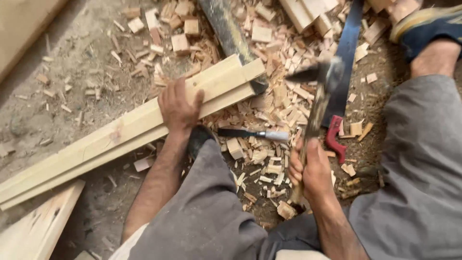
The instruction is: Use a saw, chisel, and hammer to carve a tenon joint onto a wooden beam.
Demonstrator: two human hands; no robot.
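Note:
My left hand (pixel 178 107) presses flat on a long pale wooden beam (pixel 96 144) that lies diagonally across the dirt floor. My right hand (pixel 313 173) grips the wooden handle of a hammer (pixel 320 84), whose dark metal head is raised and blurred above the wood chips. A chisel (pixel 252 133) with a dark handle and a metal ferrule lies on the chips between my hands. A dark tool (pixel 231 33) rests on the beam's far end.
Wood chips and small offcut blocks (pixel 269 43) cover the ground. A handsaw with a red handle (pixel 339 91) lies at the right. Another plank (pixel 38 226) sits lower left. My grey-trousered legs and a shoe (pixel 428 26) frame the work area.

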